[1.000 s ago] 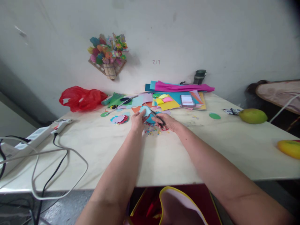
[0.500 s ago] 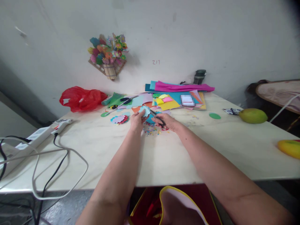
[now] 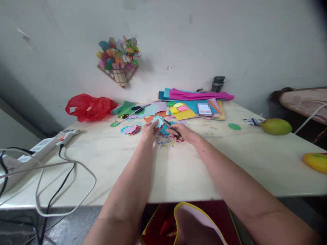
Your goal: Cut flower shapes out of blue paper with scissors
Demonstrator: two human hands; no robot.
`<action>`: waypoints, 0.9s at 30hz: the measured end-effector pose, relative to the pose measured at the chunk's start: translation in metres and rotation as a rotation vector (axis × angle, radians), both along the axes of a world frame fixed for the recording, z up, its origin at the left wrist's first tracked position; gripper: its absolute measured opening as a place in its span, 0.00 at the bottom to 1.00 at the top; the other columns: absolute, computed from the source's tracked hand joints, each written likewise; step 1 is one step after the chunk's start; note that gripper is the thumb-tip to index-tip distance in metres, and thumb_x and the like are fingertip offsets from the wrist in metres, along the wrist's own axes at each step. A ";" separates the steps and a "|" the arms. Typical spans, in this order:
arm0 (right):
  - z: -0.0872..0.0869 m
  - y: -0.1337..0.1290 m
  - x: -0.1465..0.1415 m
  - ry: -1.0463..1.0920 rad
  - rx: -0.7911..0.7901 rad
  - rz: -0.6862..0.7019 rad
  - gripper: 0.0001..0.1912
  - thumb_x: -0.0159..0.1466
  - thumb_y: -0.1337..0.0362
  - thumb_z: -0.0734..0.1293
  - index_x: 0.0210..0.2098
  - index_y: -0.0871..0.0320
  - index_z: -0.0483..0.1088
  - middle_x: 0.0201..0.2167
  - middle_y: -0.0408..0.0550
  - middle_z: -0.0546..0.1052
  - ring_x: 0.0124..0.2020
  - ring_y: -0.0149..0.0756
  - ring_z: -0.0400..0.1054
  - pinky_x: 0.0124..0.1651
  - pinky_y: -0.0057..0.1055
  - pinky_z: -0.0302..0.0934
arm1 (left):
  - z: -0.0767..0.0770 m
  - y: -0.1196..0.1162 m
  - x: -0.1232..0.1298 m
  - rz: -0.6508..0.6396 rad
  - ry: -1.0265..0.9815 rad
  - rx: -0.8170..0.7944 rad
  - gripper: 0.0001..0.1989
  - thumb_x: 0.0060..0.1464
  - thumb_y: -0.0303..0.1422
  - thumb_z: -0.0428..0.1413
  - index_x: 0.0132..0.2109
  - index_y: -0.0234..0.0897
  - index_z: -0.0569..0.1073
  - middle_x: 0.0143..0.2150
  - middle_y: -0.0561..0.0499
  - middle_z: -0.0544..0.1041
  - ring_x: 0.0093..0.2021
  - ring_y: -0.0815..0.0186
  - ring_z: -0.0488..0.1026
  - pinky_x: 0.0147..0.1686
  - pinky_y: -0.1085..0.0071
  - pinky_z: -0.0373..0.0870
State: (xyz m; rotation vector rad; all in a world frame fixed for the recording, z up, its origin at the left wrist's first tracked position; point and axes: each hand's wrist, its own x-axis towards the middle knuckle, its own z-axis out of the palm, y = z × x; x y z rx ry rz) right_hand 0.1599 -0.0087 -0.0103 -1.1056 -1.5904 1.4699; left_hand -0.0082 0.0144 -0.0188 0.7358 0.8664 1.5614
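Between its thumb and fingers my left hand pinches a light blue scalloped paper piece. My right hand is closed round the dark handles of a pair of scissors, whose blades point up and left to the edge of the paper. Small coloured paper scraps lie on the table under both hands. Left of my left hand rests a pile of scalloped paper cutouts in lilac, blue and red. A blue sheet shows partly behind the hands.
Coloured paper sheets and a magenta roll lie at the back. Other scissors and a red plastic bag are to the left. A power strip with cables stands far left. Mango-like fruits lie on the right.
Both hands stay in nearly the same place, still holding the paper and the scissors. The whole view shifts very slightly.
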 end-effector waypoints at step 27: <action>0.007 -0.005 0.000 -0.020 -0.011 0.015 0.15 0.53 0.59 0.74 0.30 0.59 0.66 0.15 0.36 0.67 0.11 0.21 0.56 0.10 0.18 0.43 | 0.002 -0.001 -0.004 -0.020 0.076 0.005 0.10 0.40 0.30 0.66 0.30 0.31 0.74 0.24 0.50 0.75 0.26 0.66 0.76 0.33 0.68 0.76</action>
